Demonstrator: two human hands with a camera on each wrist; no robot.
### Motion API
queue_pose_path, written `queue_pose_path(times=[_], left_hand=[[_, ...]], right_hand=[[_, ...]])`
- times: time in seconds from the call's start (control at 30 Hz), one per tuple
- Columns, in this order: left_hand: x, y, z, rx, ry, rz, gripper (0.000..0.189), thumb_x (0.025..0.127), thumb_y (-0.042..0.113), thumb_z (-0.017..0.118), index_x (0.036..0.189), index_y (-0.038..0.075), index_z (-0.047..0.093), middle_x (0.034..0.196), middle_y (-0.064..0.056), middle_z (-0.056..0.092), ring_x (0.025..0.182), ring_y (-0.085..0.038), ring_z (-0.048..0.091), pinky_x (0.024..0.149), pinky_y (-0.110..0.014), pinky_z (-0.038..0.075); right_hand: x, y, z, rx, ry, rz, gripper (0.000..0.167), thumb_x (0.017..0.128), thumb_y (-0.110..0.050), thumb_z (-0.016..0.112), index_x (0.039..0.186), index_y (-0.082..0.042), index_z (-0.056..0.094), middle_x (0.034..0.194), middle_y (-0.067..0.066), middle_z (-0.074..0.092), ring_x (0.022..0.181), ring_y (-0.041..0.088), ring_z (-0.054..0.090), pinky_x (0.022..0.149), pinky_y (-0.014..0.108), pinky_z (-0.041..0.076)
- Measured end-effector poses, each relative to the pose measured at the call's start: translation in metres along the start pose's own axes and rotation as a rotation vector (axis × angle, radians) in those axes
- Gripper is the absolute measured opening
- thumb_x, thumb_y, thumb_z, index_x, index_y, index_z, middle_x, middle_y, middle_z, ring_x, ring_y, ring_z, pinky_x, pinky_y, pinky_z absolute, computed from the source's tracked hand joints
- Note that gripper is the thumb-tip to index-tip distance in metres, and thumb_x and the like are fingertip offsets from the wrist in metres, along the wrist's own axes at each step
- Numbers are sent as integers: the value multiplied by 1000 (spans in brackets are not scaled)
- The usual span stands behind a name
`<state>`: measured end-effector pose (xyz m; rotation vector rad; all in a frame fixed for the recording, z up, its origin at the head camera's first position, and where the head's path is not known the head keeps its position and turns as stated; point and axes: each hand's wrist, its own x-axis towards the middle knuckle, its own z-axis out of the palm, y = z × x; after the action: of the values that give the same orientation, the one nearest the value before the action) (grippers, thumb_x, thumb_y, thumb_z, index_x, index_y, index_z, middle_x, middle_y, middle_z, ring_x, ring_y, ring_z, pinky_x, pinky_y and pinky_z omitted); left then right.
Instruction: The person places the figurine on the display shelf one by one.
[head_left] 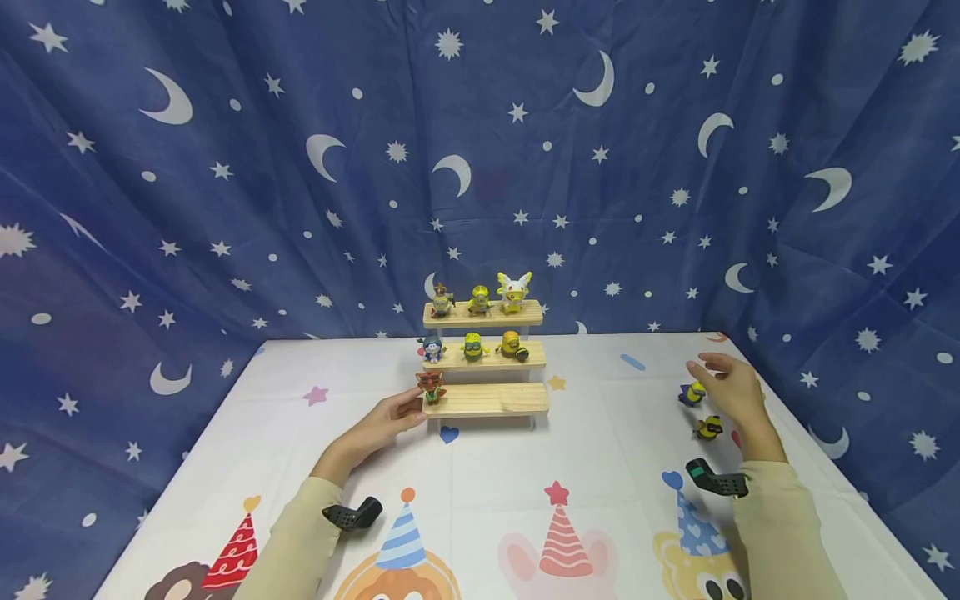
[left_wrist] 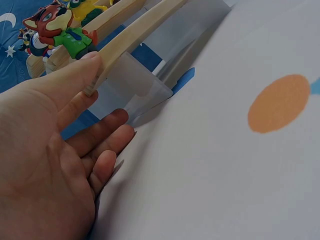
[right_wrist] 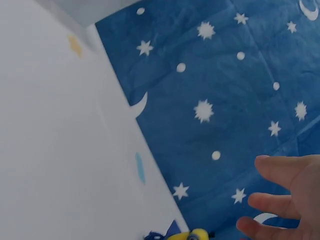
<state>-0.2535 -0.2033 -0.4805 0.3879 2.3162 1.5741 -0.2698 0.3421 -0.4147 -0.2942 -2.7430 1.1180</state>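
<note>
My left hand (head_left: 387, 422) pinches the left end of the lowest wooden step of a three-tier display stand (head_left: 487, 402), thumb on top and index finger below; its other fingers curve loosely underneath. A fox figurine (left_wrist: 65, 32) in a green shirt stands right by the thumb, on that step. My right hand (head_left: 731, 387) hovers at the table's right side with relaxed fingers, holding nothing. Close under it are a yellow figurine with blue (head_left: 693, 393) and a yellow-and-black figurine (head_left: 708, 427).
On the middle step stand a blue-and-white figurine (head_left: 432, 348), a green-and-yellow one (head_left: 472, 346) and an orange-yellow one (head_left: 512, 345). The top step carries three more, including a white-eared yellow figurine (head_left: 513, 292). A starry blue curtain (head_left: 630, 208) surrounds the white printed tablecloth (head_left: 600, 467).
</note>
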Motion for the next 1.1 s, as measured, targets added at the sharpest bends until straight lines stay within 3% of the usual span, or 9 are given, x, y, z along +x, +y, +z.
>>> queue_pose_path(times=[0.13, 0.47, 0.57, 0.8, 1.1], left_hand=[[1, -1, -1, -1, 3, 3, 75, 103, 28, 59, 160, -2, 20, 158, -28, 38, 145, -42, 41, 122, -55, 32], [0, -3, -2, 15, 3, 11, 75, 103, 29, 59, 160, -2, 20, 159, -27, 36, 147, -42, 39, 123, -56, 30], [0, -3, -2, 19, -1, 12, 74, 104, 28, 58, 160, -2, 19, 159, -27, 37, 146, -42, 40, 122, -56, 31], [-1, 2, 0, -9, 8, -28, 75, 102, 32, 60, 161, 5, 22, 167, -20, 22, 154, -40, 26, 125, -58, 22], [-2, 1, -1, 12, 13, -40, 77, 102, 35, 59, 161, 5, 21, 168, -21, 19, 153, -42, 26, 125, -60, 22]], right_hand=[[2, 7, 2, -44, -12, 52, 63, 103, -42, 52, 147, 3, 46, 149, 33, 45, 134, 51, 42, 101, 66, 28], [3, 19, 3, -192, -112, 83, 55, 101, -25, 56, 148, 0, 43, 149, 37, 40, 129, 58, 43, 97, 70, 28], [4, 22, 4, -204, -123, 70, 53, 100, -21, 58, 146, 0, 44, 148, 37, 42, 126, 57, 46, 93, 69, 29], [6, 28, 6, -208, -143, 63, 44, 99, -14, 55, 140, 1, 53, 143, 34, 48, 126, 54, 47, 91, 68, 29], [6, 28, 10, -238, -142, 76, 43, 100, -15, 54, 140, 2, 52, 142, 32, 52, 125, 53, 50, 88, 64, 32]])
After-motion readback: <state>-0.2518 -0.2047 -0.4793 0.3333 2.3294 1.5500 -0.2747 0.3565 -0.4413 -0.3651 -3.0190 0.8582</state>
